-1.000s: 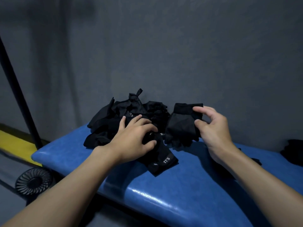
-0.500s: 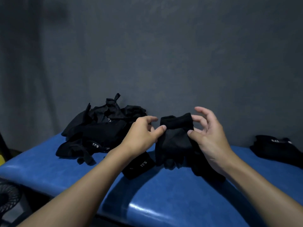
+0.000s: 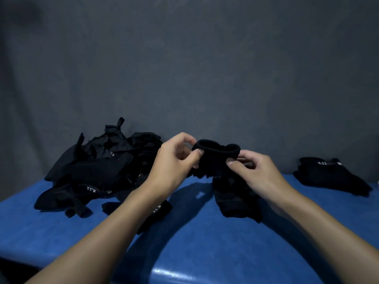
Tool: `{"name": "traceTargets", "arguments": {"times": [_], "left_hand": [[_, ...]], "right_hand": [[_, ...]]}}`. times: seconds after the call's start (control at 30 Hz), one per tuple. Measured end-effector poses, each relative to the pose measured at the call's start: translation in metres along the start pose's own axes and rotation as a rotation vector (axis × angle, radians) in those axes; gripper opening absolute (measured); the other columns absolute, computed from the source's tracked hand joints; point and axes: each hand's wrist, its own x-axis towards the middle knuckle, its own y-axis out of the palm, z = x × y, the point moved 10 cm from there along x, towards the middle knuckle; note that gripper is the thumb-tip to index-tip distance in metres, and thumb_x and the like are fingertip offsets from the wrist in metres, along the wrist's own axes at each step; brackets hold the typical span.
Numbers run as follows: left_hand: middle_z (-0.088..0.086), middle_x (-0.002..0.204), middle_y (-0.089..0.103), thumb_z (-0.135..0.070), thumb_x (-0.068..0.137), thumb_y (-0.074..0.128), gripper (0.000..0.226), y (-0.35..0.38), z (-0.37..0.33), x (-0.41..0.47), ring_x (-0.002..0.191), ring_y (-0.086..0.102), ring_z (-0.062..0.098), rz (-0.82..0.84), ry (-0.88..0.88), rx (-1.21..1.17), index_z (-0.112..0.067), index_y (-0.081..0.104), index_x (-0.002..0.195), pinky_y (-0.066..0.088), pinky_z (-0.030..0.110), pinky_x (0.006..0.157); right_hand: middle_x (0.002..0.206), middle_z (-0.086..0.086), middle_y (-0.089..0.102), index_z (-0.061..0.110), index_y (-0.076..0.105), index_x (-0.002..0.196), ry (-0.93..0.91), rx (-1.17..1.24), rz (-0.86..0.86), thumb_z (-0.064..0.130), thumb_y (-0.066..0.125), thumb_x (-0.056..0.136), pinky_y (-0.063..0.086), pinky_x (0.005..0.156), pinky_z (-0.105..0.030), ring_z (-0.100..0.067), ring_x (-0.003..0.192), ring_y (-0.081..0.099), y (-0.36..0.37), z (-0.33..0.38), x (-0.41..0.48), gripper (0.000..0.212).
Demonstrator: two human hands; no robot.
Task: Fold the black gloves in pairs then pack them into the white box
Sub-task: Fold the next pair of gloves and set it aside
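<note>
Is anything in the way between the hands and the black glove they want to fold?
No. Both hands hold it: the left hand and the right hand pinch the glove by its cuff, above the blue bench. The white box is not in view, so the way there cannot be judged.

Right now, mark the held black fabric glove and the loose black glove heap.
held black fabric glove (image 3: 215,160), head view, body just under the cuff
loose black glove heap (image 3: 98,171), head view, middle of the pile
</note>
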Motion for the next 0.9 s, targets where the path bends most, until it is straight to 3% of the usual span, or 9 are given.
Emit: {"name": "traceTargets", "arguments": {"times": [0.13,0.23,0.37,0.47,0.57,0.63,0.7,0.8,0.9], "left_hand": [[0.007,0.078,0.073,-0.003,0.09,0.067,0.018,0.014,-0.002,0.002,0.074,0.071,0.018,0.041,0.04,-0.062,-0.02,0.061,0.089,0.057,0.039,0.072],[0.005,0.086,0.073,0.004,0.089,0.066,0.023,0.028,0.003,0.002,0.077,0.068,0.015,0.113,0.025,-0.097,-0.017,0.06,0.095,0.056,0.04,0.079],[0.001,0.075,0.067,0.01,0.086,0.051,0.026,0.047,0.023,0.0,0.073,0.059,0.018,0.199,-0.075,-0.078,-0.012,0.06,0.096,0.053,0.056,0.083],[0.004,0.073,0.075,0.003,0.089,0.047,0.022,0.064,0.045,-0.01,0.072,0.069,0.02,0.352,-0.213,0.031,-0.013,0.06,0.095,0.054,0.043,0.075],[0.001,0.067,0.074,-0.016,0.091,0.049,0.014,0.071,0.06,-0.019,0.063,0.064,0.011,0.476,-0.243,0.278,-0.022,0.062,0.094,0.05,0.032,0.071],[0.0,0.065,0.07,-0.025,0.096,0.053,0.014,0.067,0.063,-0.012,0.054,0.052,0.006,0.414,-0.181,0.358,-0.027,0.064,0.088,0.045,0.035,0.064],[0.001,0.071,0.067,-0.032,0.096,0.058,0.011,0.066,0.062,-0.007,0.058,0.051,0.007,0.347,-0.131,0.377,-0.031,0.064,0.087,0.048,0.039,0.067],[0.0,0.08,0.067,-0.036,0.095,0.061,0.009,0.077,0.072,-0.009,0.073,0.059,0.013,0.374,-0.15,0.39,-0.032,0.064,0.101,0.049,0.032,0.076],[-0.007,0.086,0.062,-0.043,0.094,0.06,0.02,0.086,0.083,-0.013,0.08,0.062,0.01,0.425,-0.193,0.412,-0.036,0.064,0.112,0.048,0.025,0.077]], "right_hand": [[0.102,-0.002,0.071,0.021,0.073,0.1,-0.002,0.003,0.029,0.019,0.063,0.093,0.06,0.074,-0.041,-0.021,0.083,0.072,-0.009,-0.004,0.004,0.013],[0.098,-0.002,0.071,0.022,0.073,0.097,-0.051,-0.028,-0.032,0.014,0.067,0.09,0.055,0.067,-0.031,-0.011,0.071,0.067,-0.027,-0.005,0.008,0.013],[0.104,-0.007,0.067,0.02,0.071,0.09,-0.082,-0.105,-0.03,0.001,0.068,0.086,0.054,0.082,-0.026,-0.014,0.089,0.068,-0.042,-0.015,0.008,0.02],[0.112,-0.001,0.06,0.025,0.071,0.089,-0.085,-0.289,0.112,-0.01,0.062,0.084,0.051,0.09,-0.023,-0.011,0.104,0.064,-0.039,-0.027,0.002,0.037],[0.108,0.011,0.064,0.029,0.069,0.094,0.006,-0.383,0.191,-0.016,0.044,0.084,0.046,0.07,-0.008,0.006,0.094,0.062,-0.042,-0.043,-0.003,0.052],[0.106,0.009,0.066,0.027,0.065,0.101,0.04,-0.364,0.127,-0.01,0.041,0.09,0.047,0.074,-0.01,-0.002,0.099,0.062,-0.049,-0.051,0.0,0.046],[0.104,0.005,0.068,0.027,0.063,0.106,0.053,-0.379,0.075,0.006,0.049,0.097,0.047,0.084,-0.019,-0.013,0.101,0.063,-0.054,-0.058,0.003,0.027],[0.102,0.009,0.07,0.028,0.066,0.105,0.091,-0.403,0.12,0.026,0.055,0.097,0.048,0.088,-0.02,-0.006,0.098,0.064,-0.05,-0.069,0.003,0.014],[0.101,0.009,0.072,0.028,0.069,0.104,0.098,-0.315,0.128,0.026,0.058,0.095,0.05,0.092,-0.024,-0.006,0.098,0.066,-0.046,-0.071,0.002,0.014]]}}
